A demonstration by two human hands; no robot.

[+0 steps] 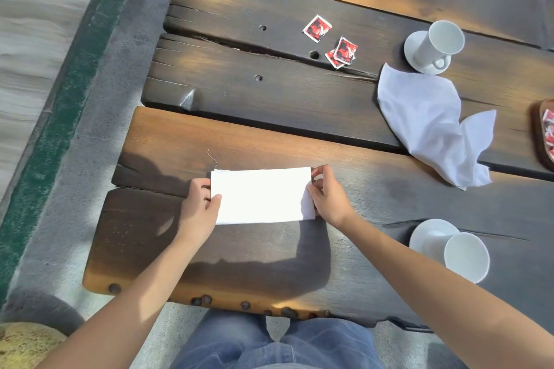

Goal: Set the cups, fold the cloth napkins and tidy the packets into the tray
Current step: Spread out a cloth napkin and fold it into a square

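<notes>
Folding: a white napkin (pixel 262 195) lies as a flat band at lower centre of the frame, on the wooden table (pixel 269 117).
Left hand (pixel 201 204): thumb and fingers pinched on the band's left short edge.
Right hand (pixel 325 192): fingertips pinched on the right short edge, near its upper corner.
Handling: thin, limp cloth, light and not fragile; judged to hold a crease only if pressed flat, and to sag if lifted by one end. Best taken at the corners or short edges, as now.
Second napkin (pixel 431 126): crumpled and unfolded at right of frame.
Cups: far cup (pixel 440 43) upright on its saucer at upper right; near cup (pixel 463 257) on a saucer at lower right; both ceramic, so breakable.
Packets (pixel 331 40): loose red ones at upper centre, stiff and light.
Tray (pixel 539 135): cut by the right edge, some packets already in it.
Remaining: one napkin, loose packets.
</notes>
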